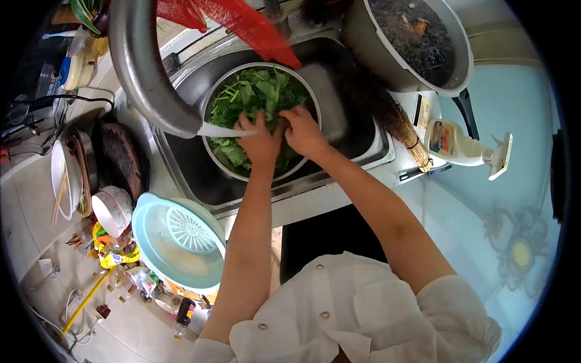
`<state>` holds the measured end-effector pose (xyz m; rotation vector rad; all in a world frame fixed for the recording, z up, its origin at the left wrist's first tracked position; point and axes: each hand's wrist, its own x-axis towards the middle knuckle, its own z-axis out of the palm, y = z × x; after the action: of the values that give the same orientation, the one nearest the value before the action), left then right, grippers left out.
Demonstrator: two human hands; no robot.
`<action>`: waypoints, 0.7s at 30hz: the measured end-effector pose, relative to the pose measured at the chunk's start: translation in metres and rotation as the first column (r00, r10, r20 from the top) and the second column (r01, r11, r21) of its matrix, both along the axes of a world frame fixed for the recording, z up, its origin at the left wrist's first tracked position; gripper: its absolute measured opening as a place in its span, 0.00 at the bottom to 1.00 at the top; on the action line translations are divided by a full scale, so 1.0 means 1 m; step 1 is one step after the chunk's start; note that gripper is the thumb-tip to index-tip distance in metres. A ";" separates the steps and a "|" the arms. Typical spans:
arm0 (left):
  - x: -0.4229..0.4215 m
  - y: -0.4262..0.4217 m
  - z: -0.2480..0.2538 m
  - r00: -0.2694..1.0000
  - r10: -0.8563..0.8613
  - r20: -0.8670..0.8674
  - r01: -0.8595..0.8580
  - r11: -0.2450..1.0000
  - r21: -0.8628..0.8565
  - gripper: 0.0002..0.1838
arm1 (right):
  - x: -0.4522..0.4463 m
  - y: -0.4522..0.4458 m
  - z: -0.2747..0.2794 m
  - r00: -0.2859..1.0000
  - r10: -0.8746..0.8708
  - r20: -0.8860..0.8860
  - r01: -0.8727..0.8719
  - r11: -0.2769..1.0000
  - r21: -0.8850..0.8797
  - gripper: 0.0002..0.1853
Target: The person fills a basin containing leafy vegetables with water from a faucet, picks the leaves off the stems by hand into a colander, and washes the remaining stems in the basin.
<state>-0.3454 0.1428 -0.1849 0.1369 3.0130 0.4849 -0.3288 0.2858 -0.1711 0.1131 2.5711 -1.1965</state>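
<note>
A round metal basin (319,109) full of leafy greens (260,88) stands in the sink. My left hand (261,142) is down among the leaves, its fingers bent into them and slightly blurred. Beside it, toward the basin's right side, my right hand (304,133) has its fingers curled round some of the greens; its fingertips are partly hidden. From the thick curved faucet (142,72), a stream of water (225,130) runs down next to my left hand.
Around the basin is the metal sink (212,196). A red mesh bag (242,24) hangs behind. At right are a large pot (387,42), a straw brush (393,118) and a spray bottle (454,140). A light blue tub (154,242) and a bowl (112,212) stand at left.
</note>
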 end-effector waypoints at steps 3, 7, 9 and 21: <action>0.002 -0.004 0.002 0.984 -0.175 -0.005 0.175 0.984 -0.004 0.28 | 0.004 0.001 -0.005 0.995 0.095 -0.014 -0.094 0.992 0.079 0.20; 0.011 0.012 0.001 0.997 -0.071 0.014 0.072 0.985 -0.157 0.28 | 0.003 0.000 -0.009 0.995 0.093 -0.027 -0.091 0.993 0.079 0.19; 0.006 -0.010 -0.005 0.993 -0.117 0.021 0.119 0.982 -0.148 0.25 | 0.010 -0.001 -0.006 0.993 0.108 -0.038 -0.105 0.991 0.080 0.18; 0.007 -0.047 0.077 0.874 0.478 0.086 -0.454 0.742 0.493 0.17 | 0.008 0.005 0.021 0.996 -0.079 0.036 0.081 0.995 -0.060 0.20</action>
<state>-0.3388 0.0955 -0.1079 -0.6085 2.8586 1.3225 -0.3203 0.2912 -0.1502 0.2229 2.5195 -1.2896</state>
